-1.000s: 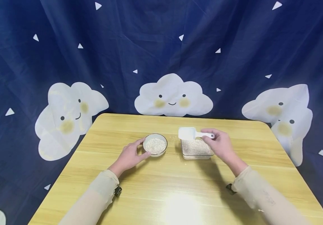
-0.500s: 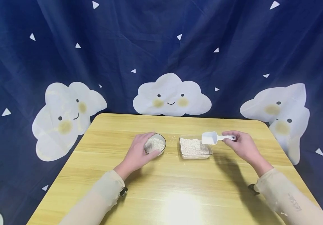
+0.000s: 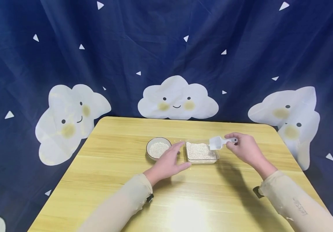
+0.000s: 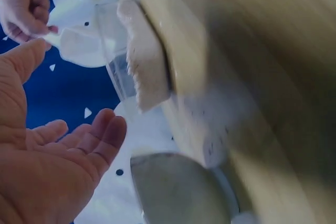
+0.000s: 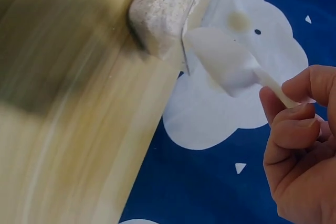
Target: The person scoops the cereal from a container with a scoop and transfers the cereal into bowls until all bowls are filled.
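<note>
A clear rectangular container (image 3: 202, 160) filled with pale oat-like flakes (image 3: 199, 150) stands right of centre on the table. My right hand (image 3: 246, 149) pinches the handle of a white scoop (image 3: 216, 143), whose bowl is over the container's right side. In the right wrist view thumb and fingers close round the scoop's handle (image 5: 275, 90). My left hand (image 3: 167, 162) is between the round bowl (image 3: 152, 155) and the container, fingers spread with nothing in them; its fingertips reach close to the container's left side. The bowl, dark-rimmed, holds more flakes and is partly hidden by this hand.
A light wooden table (image 3: 137, 187) bears everything, with a few flakes scattered between bowl and container. Behind it hangs a dark blue curtain (image 3: 120, 42) printed with white clouds and small triangles.
My left hand has left the bowl and moved right toward the container. The scoop went right with my right hand, then slightly back left, and its bowl now tips lower over the container.
</note>
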### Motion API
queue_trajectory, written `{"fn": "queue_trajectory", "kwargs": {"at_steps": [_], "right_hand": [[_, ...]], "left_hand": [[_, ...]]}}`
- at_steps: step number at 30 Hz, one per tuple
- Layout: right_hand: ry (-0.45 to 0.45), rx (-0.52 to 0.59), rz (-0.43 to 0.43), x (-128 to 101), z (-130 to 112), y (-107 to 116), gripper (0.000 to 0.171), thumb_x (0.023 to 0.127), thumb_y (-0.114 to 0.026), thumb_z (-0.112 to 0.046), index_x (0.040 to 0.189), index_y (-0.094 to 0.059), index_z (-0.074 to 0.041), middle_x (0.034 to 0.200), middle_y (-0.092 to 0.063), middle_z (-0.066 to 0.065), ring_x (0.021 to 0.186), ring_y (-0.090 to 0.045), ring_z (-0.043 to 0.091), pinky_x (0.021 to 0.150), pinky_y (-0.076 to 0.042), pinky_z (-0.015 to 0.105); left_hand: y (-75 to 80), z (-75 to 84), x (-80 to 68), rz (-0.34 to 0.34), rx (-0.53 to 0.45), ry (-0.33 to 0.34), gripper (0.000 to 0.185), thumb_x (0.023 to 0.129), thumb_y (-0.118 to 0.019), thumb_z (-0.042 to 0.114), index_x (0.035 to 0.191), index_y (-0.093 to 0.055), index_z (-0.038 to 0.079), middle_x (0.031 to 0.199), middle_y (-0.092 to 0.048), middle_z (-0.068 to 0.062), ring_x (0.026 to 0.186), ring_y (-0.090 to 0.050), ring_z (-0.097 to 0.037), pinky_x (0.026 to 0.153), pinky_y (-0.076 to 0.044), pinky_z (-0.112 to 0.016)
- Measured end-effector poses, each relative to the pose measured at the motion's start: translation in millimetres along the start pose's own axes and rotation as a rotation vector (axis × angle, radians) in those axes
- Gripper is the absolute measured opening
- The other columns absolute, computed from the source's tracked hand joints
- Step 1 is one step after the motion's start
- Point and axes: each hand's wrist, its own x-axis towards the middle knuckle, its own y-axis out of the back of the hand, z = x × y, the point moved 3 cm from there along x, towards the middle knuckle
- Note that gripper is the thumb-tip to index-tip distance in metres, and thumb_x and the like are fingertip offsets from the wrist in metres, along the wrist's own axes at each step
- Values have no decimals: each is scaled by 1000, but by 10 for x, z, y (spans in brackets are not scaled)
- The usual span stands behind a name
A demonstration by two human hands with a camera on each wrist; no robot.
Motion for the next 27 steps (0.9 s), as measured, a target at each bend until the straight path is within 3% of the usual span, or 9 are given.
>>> {"fn": "queue_trajectory", "kwargs": {"at_steps": [7,11,14,16,17,20,23,25,27], "right_hand": [[34,-61,-16,36,-51,-46,30,89,-63,-6,114,-76,5,89,-80,17,64,-62,14,55,-47,25],[44,-103,-10,44,-95,-79,32,88,-62,-6,114,-76,5,73,-75,10,56,-53,12,52,-42,25],[76,-164,-3,50,-164,-112,33,89,-61,-7,116,-76,4,70,-72,8,50,-42,12,48,-35,27],[113,-220,6,55,-224,-140,31,90,-62,-8,115,-76,4,75,-75,11,49,-41,12,47,-34,28],[132,-251,14,60,-250,-157,31,90,-62,-8,115,-76,4,80,-78,14,50,-42,13,46,-34,29],[171,-317,29,73,-322,-218,30,88,-63,-7,113,-77,3,91,-80,20,53,-50,18,46,-41,35],[170,-345,26,86,-341,-285,32,86,-60,-4,112,-77,2,95,-81,22,58,-60,24,49,-48,43],[163,-341,19,94,-335,-316,33,85,-60,-3,112,-77,1,96,-81,22,61,-63,27,52,-51,46],[164,-329,15,105,-311,-331,31,85,-61,-3,111,-77,1,95,-81,21,61,-63,27,52,-51,46]], "left_hand": [[-220,-41,179,-28,24,97,99,97,-75,51,170,-25,6,176,-32,-15,163,-31,-33,134,-28,-51],[-291,-72,238,-23,-20,175,98,98,-74,51,170,-24,8,176,-31,-14,162,-32,-36,133,-27,-53],[-329,-102,272,-16,-40,209,96,99,-72,50,171,-23,9,172,-39,-16,156,-43,-37,132,-31,-52],[-343,-120,288,-8,-42,214,94,99,-71,49,170,-24,9,167,-47,-18,148,-53,-38,131,-34,-51],[-350,-129,293,-8,-44,217,94,99,-71,48,170,-24,9,159,-55,-19,135,-64,-38,130,-35,-49],[-373,-155,303,-19,-56,219,93,100,-71,44,171,-23,8,108,-77,-16,81,-74,-30,117,-52,-44],[-404,-180,308,-48,-90,225,92,101,-71,41,171,-21,9,61,-59,-1,44,-50,-18,82,-63,-35],[-419,-185,312,-61,-105,218,91,101,-71,41,171,-21,8,51,-50,6,41,-43,-10,59,-56,-31],[-427,-184,316,-68,-108,208,90,102,-70,40,171,-22,8,49,-45,10,39,-40,-8,52,-50,-28]]}}
